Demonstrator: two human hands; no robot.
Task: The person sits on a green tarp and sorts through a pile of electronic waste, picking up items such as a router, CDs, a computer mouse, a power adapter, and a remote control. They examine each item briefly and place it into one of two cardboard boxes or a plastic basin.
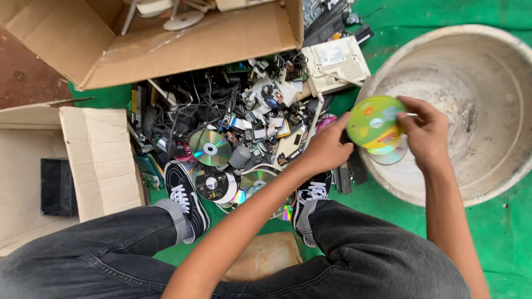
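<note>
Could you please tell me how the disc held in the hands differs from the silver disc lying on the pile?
The green-and-yellow disc shows a printed colour face; the silver disc shows its bare mirror side. The first is held between the left hand and right hand by the round basin; the second lies among cables. Both are round with a centre hole.

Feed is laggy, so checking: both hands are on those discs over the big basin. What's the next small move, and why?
Probably let the discs drop into the basin. The left hand and right hand hold a green-and-yellow disc with silver ones behind it, already past the basin's near rim, and more discs lie in the scrap pile awaiting pickup.
</note>
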